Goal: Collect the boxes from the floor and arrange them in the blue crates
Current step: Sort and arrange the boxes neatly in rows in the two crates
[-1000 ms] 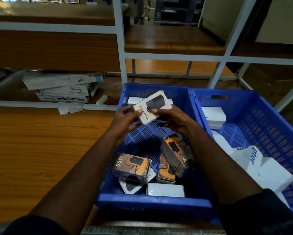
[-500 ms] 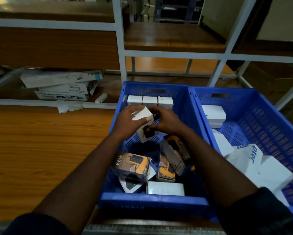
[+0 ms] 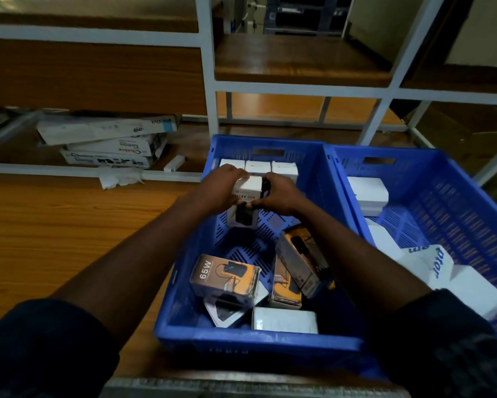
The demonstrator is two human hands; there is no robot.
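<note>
Left blue crate (image 3: 241,341): left hand (image 3: 218,192) and right hand (image 3: 280,196) grip a white box (image 3: 248,187) held on end, just before a row of three white boxes (image 3: 257,167) at the far wall. Near end: "65W" box (image 3: 224,278) and orange-and-black boxes (image 3: 297,261), tumbled. Right blue crate (image 3: 460,193), alongside: loose white cartons (image 3: 368,192). Lower shelf: stacked flat cartons (image 3: 106,142).

Left crate (image 3: 181,285) and right crate (image 3: 460,196), both blue, are sitting side by side. In the left one, the left hand (image 3: 221,191) and right hand (image 3: 280,196) are gripping a white box (image 3: 246,193) upright, just before a row of three (image 3: 258,168) lining the far wall. Nearer, a 65W box (image 3: 224,278) is lying tumbled, an orange box (image 3: 299,258) is leaning, and a flat box (image 3: 284,320) is resting by the near wall. White cartons (image 3: 431,264) are lying heaped in the right crate.
</note>
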